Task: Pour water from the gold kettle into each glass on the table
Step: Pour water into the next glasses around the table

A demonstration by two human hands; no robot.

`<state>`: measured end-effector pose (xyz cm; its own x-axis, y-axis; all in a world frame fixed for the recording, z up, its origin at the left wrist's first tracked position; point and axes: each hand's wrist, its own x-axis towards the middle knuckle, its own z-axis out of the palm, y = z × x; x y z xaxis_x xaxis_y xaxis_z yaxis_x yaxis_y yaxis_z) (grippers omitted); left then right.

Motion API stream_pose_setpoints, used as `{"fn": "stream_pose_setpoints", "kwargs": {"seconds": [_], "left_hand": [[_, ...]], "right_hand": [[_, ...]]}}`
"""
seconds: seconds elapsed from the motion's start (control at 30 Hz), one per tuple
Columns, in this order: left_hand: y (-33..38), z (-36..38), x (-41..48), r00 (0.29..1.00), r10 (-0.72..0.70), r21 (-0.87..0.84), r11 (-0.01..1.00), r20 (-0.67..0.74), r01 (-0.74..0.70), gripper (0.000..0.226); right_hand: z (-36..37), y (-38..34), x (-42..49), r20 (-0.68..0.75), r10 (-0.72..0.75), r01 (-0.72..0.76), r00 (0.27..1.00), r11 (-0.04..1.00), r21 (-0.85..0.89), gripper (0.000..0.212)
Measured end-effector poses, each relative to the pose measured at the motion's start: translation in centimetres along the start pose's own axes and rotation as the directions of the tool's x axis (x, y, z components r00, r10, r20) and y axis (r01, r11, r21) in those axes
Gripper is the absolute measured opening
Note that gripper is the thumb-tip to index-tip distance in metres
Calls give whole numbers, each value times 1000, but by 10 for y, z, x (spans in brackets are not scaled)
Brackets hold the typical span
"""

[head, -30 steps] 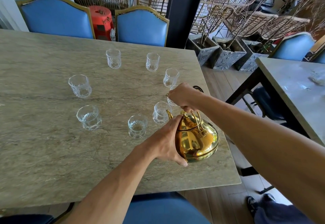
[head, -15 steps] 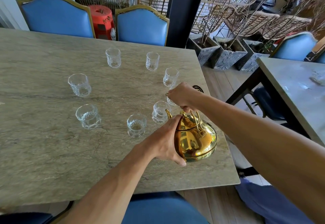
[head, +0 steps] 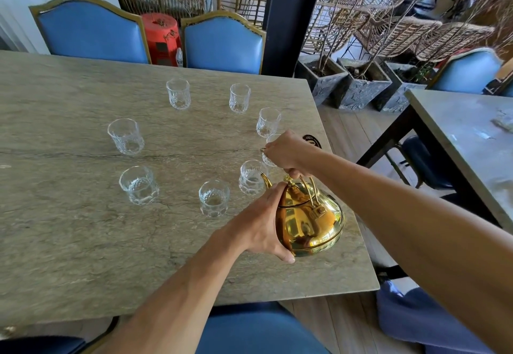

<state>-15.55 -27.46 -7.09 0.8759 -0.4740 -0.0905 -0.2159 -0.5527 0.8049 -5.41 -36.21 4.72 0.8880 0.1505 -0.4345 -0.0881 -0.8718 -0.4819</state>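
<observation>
Eight clear patterned glass tumblers (head: 125,136) stood in a loose ring on the grey-green stone-topped table (head: 69,242), from its middle toward its right edge. Just right of them, the left hand (head: 262,223) cupped the side of the round gold metal kettle (head: 308,220), thumb under its base, fingers curved up to the lid. That kettle leaned forward near the table's right edge, its spout (head: 265,180) at the rim of one tumbler. Above it, the right hand (head: 288,152) was clenched round the thin handle, half hiding another tumbler.
</observation>
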Motion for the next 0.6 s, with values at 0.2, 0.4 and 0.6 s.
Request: {"fn": "stream_pose_setpoints", "kwargs": {"seconds": [0.2, 0.4, 0.6], "left_hand": [[1, -1, -5, 1000, 1, 47, 999, 4, -1, 155], [1, -7, -5, 1000, 0, 264, 964, 29, -7, 159], [9, -15, -3, 998, 61, 440, 895, 36, -70, 157]], "right_hand": [[2, 8, -4, -26, -5, 7, 1000, 996, 94, 35], [0, 26, -25, -102, 61, -24, 993, 945, 326, 38], [-3, 31, -42, -183, 57, 21, 981, 916, 400, 38]]}}
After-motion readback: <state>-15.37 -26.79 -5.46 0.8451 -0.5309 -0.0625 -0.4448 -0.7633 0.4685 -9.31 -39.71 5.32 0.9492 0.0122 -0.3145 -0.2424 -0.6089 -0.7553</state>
